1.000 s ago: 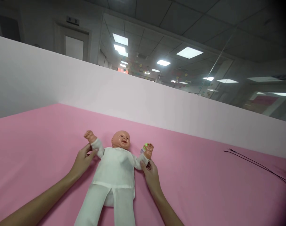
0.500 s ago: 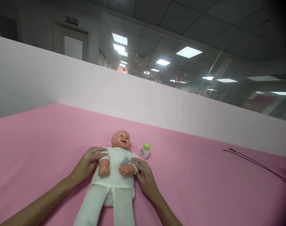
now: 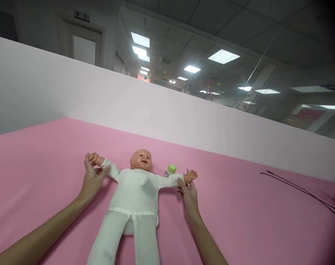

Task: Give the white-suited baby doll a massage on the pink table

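Both doll (image 3: 136, 191) wrists gripped: left hand (image 3: 91, 180), right hand (image 3: 189, 194).

Bare forearms and hands (image 3: 91, 180), no sleeves

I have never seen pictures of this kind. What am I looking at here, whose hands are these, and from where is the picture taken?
The picture comes from a camera worn on a person's head, looking forward and down, so the two bare arms reaching in from the bottom belong to that person. There is no machine.

On a pink surface a baby doll in white clothes lies on its back, arms spread wide. The left hand holds the doll's wrist on the left side of the picture; the right hand holds the other wrist.

Behind the doll's arm stands a small bottle with a green cap, partly hidden. At the far right, thin black cables lie on the surface. A white wall closes the back, with office ceiling lights above.
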`<state>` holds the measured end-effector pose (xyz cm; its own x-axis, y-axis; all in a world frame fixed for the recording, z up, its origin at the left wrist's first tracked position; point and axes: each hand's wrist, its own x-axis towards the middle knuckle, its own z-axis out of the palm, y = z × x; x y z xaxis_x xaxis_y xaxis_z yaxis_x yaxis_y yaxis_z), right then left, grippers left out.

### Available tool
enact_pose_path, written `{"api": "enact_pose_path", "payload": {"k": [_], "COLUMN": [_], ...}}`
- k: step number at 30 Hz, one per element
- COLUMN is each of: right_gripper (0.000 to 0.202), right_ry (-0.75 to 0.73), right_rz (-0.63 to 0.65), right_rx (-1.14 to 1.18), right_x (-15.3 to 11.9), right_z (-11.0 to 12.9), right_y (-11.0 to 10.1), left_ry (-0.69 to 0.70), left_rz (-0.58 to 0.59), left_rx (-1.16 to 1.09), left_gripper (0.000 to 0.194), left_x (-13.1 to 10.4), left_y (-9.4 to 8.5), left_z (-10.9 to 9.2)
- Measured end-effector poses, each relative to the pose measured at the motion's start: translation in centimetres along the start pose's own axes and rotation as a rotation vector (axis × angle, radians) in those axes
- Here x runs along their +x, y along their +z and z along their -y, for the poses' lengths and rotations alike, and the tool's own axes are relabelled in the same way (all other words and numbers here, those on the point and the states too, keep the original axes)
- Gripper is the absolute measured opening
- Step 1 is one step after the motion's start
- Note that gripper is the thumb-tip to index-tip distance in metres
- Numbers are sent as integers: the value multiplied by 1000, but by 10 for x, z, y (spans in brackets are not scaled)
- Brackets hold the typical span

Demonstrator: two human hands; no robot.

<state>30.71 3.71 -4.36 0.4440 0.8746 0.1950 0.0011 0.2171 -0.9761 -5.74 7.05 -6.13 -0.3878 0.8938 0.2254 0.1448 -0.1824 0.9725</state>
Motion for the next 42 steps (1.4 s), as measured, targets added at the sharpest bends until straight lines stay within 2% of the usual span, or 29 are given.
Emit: {"api": "enact_pose_path", "payload": {"k": [4,7,10,14,17,21,25,26,28,30,31,33,34,35,37,39,42], "right_gripper": [69,73,74,55,48,41,30,29,27,26,27,29,30,32,38,49,64], "right_ry": [118,134,49,-184,-257,-285,-311,-316,-336,-360,-375,-417,-449,-493,-596,-671,-656], "right_rz": [-60,-138,-152,-157,-156,-193,-201,-183,-154,-148,-152,-137,-117,-94,-38,44,211], "right_rx": [33,-27,-155,-455,-540,-530,-511,-499,-493,-520,-540,-576,-593,-613,-664,-730,-811], "right_x": [10,19,25,28,26,17,6,4,0,-3,-4,-4,-2,1,12,26,47], "right_z": [-13,-22,-32,-45,-47,-40,-32,-30,-28,-24,-23,-20,-20,-20,-24,-29,-35], "right_y": [-6,-15,-25,-33,-32,-26,-21,-21,-19,-18,-17,-14,-12,-10,-5,-2,-2], "left_ry": [-25,-48,-25,39,67,214,437,498,589,588,546,292,76,-181,-361,-466,-565], "left_rz": [-75,-66,-66,-68,-74,-111,-120,-92,43,268,388,597,654,662,630,593,605], "left_rx": [143,283,455,689,733,741,533,452,287,131,53,-139,-273,-407,-469,-494,-537], "left_gripper": [113,105,85,65,60,59,54,51,44,38,36,37,37,37,45,54,60], "left_x": [7,11,16,18,14,8,-5,-11,-28,-47,-56,-70,-73,-75,-72,-66,-56], "left_y": [-10,-15,-18,-17,-16,-15,-4,2,21,50,67,108,129,150,187,213,226], "left_z": [1,7,14,22,25,24,6,-3,-23,-47,-60,-81,-89,-95,-101,-100,-92]}}
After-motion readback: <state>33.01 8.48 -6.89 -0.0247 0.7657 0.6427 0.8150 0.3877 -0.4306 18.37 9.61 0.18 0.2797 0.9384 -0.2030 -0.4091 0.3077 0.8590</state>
